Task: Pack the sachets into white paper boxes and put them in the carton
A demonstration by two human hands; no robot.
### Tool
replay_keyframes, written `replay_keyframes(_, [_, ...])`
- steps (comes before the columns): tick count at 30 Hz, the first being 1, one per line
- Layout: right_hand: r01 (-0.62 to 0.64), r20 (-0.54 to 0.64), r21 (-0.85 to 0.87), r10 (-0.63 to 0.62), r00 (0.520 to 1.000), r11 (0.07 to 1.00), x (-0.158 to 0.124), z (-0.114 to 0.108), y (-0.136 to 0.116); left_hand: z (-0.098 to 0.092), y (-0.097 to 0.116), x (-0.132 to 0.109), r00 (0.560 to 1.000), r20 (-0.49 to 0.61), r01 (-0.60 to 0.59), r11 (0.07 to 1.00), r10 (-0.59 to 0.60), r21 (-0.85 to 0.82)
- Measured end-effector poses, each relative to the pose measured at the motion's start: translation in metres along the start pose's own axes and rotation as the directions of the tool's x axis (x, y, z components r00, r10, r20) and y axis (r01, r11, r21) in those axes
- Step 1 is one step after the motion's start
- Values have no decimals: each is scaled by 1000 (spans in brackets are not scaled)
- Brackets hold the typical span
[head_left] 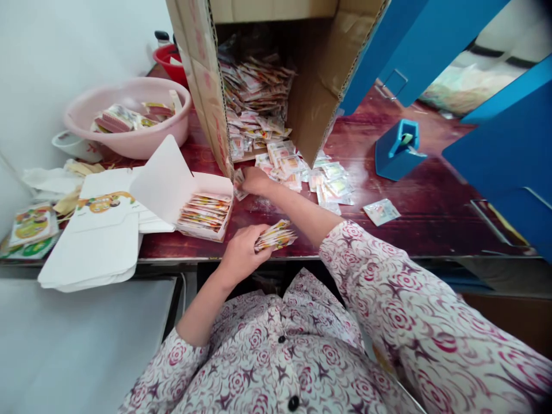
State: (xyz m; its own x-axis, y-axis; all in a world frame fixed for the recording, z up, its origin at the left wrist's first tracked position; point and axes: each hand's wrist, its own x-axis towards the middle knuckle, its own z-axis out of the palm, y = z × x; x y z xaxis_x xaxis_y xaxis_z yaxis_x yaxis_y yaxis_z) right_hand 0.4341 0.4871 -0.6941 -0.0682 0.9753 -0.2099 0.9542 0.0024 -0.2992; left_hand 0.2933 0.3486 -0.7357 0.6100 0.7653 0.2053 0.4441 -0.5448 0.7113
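Note:
My left hand [245,252] is closed round a stack of small printed packets [276,236] above the table's front edge. Farther back, my right hand [255,181] has its fingers at a packet [240,183] beside the lower corner of a big cardboard box [317,109]. A heap of packets [259,86] fills part of that box, which lies open towards me. More packets [287,161] spill out onto the red table. Left of my hands stands an open white carton [227,221] holding a row of packets [204,211].
Flat white cartons [101,247] lie at the left, near a pink basin [142,138] with packets and a red bowl [172,66]. On the right are a blue holder [388,155], a single packet [382,212] and blue bins [509,144]. The table [431,213] is dark red.

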Motion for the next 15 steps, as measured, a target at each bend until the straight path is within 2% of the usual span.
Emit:
replay_keyframes(3, [-10, -31, 19, 10, 999, 1000, -23, -7, 25, 0, -1, 0, 999, -4, 39, 999, -39, -38])
replay_keyframes(6, [117, -85, 46, -113, 990, 992, -63, -8, 52, 1, -4, 1, 999, -25, -31, 995, 28, -97])
replay_keyframes(10, [323, 56, 214, -342, 938, 922, -110, -8, 71, 5, -7, 2, 981, -139, -149, 985, 136, -91])
replay_keyframes(13, [312, 182, 413, -413, 892, 856, -118, -12, 74, 6, -9, 4, 977, -156, -153, 987, 145, -42])
replay_keyframes(15, [275, 190, 427, -383, 904, 861, -107, -16, 75, 4, -9, 6, 985, -101, -148, 988, 143, -49])
